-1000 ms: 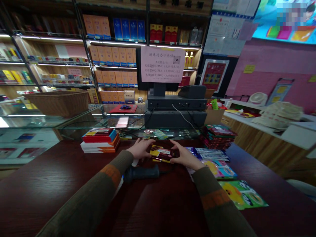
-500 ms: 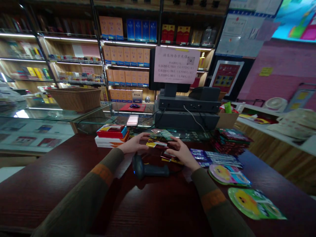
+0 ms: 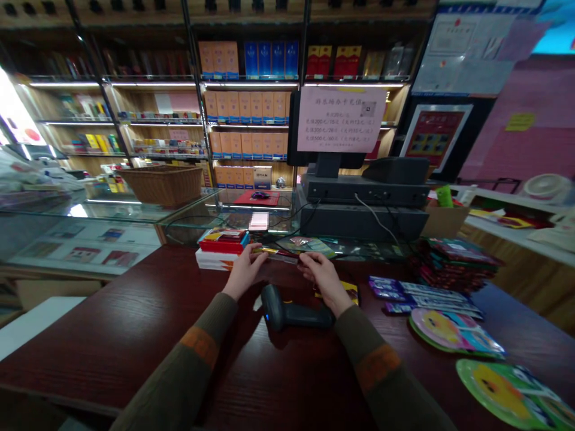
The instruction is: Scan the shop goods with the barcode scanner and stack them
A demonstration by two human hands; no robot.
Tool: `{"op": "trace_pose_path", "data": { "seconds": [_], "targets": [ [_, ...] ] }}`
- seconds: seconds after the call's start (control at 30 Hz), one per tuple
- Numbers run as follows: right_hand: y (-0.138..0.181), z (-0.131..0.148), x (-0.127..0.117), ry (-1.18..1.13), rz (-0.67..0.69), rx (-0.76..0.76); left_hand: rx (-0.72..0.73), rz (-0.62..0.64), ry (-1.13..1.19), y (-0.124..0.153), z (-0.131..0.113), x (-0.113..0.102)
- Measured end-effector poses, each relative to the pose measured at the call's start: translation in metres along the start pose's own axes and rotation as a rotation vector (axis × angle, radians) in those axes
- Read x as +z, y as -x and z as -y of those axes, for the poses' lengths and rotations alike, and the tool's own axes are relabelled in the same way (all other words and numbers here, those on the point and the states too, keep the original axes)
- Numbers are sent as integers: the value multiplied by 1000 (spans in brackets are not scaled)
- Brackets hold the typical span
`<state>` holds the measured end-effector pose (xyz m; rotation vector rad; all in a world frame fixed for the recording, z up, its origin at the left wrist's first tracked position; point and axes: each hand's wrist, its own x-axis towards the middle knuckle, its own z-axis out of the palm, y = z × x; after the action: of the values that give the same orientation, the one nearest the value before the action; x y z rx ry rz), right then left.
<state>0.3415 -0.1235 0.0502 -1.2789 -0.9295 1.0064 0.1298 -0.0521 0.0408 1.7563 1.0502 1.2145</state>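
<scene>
A thin, glossy dark red and yellow packet [image 3: 282,257] is held up level above the counter, almost edge-on to me. My left hand [image 3: 245,272] pinches its left end between thumb and fingers. At the other end, my right hand [image 3: 324,278] is closed on it, fingertips curled. Partly hidden by my right wrist, another yellow-and-dark packet [image 3: 349,292] lies on the wood. Just below my hands, a black barcode scanner [image 3: 291,311] rests on its side, its small blue light on.
At left stands a stack of red and white boxes [image 3: 220,254]. To the right lie purple wrapped bars [image 3: 386,288], a pile of dark red packets [image 3: 458,263] and two chick-printed packs [image 3: 449,332]. A cash register [image 3: 359,209] stands behind, beside a wicker basket [image 3: 164,185] further left.
The packet has been tipped from showing its printed face to nearly edge-on. My hands have closed in on its ends. The whole view has shifted, so the counter sits further right.
</scene>
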Motion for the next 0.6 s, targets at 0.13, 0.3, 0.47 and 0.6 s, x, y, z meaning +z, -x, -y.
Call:
{"op": "trace_pose_path", "data": {
  "seconds": [0.13,0.3,0.47,0.6],
  "targets": [
    [-4,-1,11,-76,30,75,101,-99,-147,9,5,-4],
    [-4,2,12,-119,19,147,318,-105,-516,16,7,-7],
    [-1,3,9,-118,31,201,466,-215,-849,21,-2,-8],
    [1,2,10,-109,50,227,537,-271,-988,26,-6,-9]
  ]
}}
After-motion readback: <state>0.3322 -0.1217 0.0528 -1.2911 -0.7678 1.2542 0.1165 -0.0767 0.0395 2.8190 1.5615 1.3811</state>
